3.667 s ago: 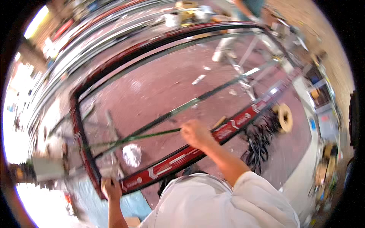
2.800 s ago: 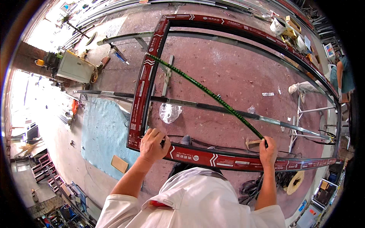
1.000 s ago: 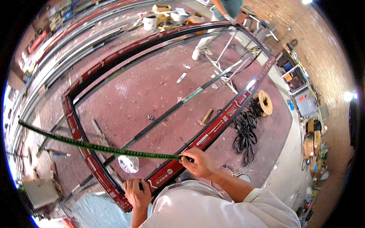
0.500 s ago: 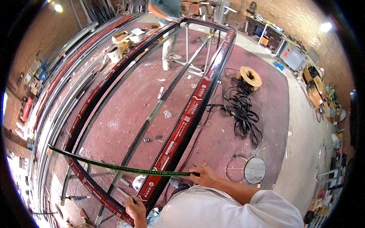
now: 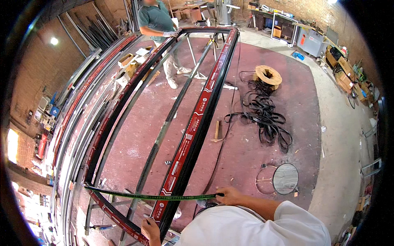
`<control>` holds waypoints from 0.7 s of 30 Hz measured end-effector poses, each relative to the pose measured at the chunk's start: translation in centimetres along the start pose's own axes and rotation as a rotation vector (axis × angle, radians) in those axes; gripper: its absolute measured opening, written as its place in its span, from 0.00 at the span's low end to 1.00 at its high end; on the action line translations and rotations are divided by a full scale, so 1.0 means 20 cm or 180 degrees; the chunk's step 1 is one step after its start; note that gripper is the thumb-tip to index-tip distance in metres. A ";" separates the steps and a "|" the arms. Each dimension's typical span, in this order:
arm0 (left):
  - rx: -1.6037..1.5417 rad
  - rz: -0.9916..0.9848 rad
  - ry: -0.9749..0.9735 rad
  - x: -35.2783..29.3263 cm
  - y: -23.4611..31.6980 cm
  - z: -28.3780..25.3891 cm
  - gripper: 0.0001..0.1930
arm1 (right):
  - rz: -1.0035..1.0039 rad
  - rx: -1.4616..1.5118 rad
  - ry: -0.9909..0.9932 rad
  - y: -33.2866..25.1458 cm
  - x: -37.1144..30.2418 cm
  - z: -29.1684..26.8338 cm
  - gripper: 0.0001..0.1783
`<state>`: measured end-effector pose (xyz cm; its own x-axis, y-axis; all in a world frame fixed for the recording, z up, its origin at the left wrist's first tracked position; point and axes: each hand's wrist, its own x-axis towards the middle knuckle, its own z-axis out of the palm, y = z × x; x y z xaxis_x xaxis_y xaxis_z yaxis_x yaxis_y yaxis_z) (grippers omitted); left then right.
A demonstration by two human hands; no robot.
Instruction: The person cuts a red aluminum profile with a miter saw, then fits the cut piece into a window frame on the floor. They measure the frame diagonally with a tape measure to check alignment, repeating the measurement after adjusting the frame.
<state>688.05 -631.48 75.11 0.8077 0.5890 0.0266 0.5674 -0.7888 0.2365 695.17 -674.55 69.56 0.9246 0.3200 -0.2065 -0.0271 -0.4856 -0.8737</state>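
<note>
My right hand (image 5: 230,196) is closed round the near end of a tape measure. Its green blade (image 5: 164,198) runs leftward across a long rectangular frame (image 5: 180,153) with black sides and red printed film. The blade's tip lies at the frame's outer left edge, near the corner. My left hand (image 5: 150,230) is closed by the frame's near corner, just below the blade; what its fingers hold, if anything, is too small to make out. Grey metal bars (image 5: 154,149) run lengthwise beneath the frame.
A person in a green shirt (image 5: 152,18) rests a gloved hand on the far end. Long profiles (image 5: 88,119) lie stacked at left. On the red floor are a hammer (image 5: 216,132), tangled black strip (image 5: 262,112), a cardboard reel (image 5: 268,76) and a round disc (image 5: 285,178).
The blade's tip has come in from beyond the frame's left side to its outer edge. My view has shifted, bringing the hammer into sight. Both my hands stay closed.
</note>
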 end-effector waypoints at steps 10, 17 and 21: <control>0.0047 0.0304 0.0222 0.00 -0.04 0.04 0.18 | 0.0325 -0.0368 -0.0115 0.16 -0.17 -0.09 0.21; 0.0132 0.0579 0.0547 0.01 -0.07 0.09 0.19 | 0.0634 -0.0252 -0.0355 0.28 -0.25 -0.12 0.22; 0.0154 0.0364 0.0379 -0.01 0.02 0.06 0.19 | 0.0659 -0.0255 -0.0228 0.34 -0.29 -0.12 0.24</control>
<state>688.26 -632.14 74.12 0.8443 0.5093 0.1664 0.4823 -0.8577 0.1782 690.56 -681.67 65.80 0.8731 0.2623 -0.4110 -0.1806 -0.6091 -0.7723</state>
